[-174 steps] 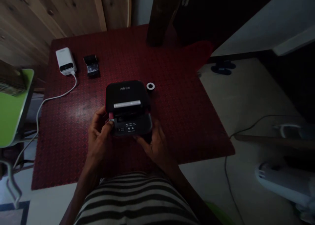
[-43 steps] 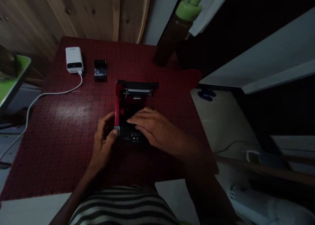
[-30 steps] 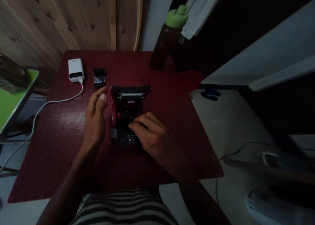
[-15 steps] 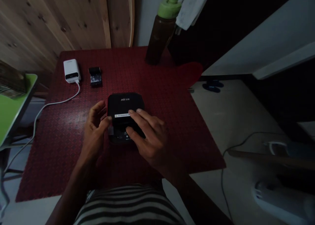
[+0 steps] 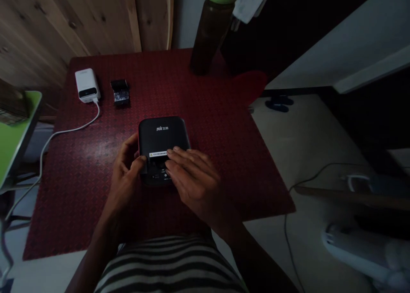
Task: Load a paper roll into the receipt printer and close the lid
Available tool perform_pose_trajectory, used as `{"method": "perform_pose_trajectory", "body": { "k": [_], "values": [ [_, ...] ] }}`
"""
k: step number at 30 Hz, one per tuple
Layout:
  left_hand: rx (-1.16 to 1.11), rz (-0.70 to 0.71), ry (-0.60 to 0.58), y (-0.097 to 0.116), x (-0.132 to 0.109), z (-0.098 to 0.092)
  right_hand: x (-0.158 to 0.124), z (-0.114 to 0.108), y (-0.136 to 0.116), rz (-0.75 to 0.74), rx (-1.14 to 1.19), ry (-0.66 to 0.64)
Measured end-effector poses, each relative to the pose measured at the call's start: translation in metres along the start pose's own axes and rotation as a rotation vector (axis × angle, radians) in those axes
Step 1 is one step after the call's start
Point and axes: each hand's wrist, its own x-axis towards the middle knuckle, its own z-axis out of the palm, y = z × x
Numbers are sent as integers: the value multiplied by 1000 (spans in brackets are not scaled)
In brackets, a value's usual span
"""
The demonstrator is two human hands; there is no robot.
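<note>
A black receipt printer [image 5: 163, 135] with rounded corners lies on the red patterned tabletop [image 5: 243, 173]. Its upper face bears a pale logo and a white warning label [image 5: 157, 154]; a small panel with icons [image 5: 156, 176] sits nearest me. My left hand [image 5: 126, 169] grips the printer's left side, thumb over the near-left corner and fingers along the edge. Over the right end of the label and the panel lies my right hand [image 5: 195, 177], its fingers drawn together and touching the printer. Whatever may be between those fingertips is hidden.
Beyond the printer are a white power bank [image 5: 87, 84] with a cable [image 5: 72, 130] and a small black object [image 5: 120, 92]. A green-lidded dark bottle [image 5: 209, 36] stands at the back. A red rounded object [image 5: 251, 87] lies at the right edge. A green table [image 5: 16, 130] stands left.
My right hand's fingers have drawn closer together, thumb nearer the fingertips. The left hand still grips the printer's side. The whole view has tilted slightly downward.
</note>
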Motion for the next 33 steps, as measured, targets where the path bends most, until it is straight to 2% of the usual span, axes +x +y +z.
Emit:
{"method": "perform_pose_trajectory", "body": {
  "k": [4, 8, 14, 19, 22, 26, 33],
  "values": [
    [26, 54, -11, -1, 1, -1, -2, 2, 0, 9, 22, -22],
    [21, 50, 23, -3, -3, -2, -6, 0, 0, 35, 84, -32],
    [-56, 3, 33, -5, -21, -3, -23, -15, 13, 196, 131, 120],
    [2, 4, 39, -2, -23, -7, -46, -19, 30, 297, 129, 123],
    [-39, -49, 44, 0, -22, -6, -54, -18, 35, 320, 127, 126],
    [-98, -91, 40, 1, -22, -3, -52, -16, 38, 344, 125, 136],
    [-57, -80, 80, 3, -25, 1, -41, -12, 38, 354, 131, 148]
  ]
}}
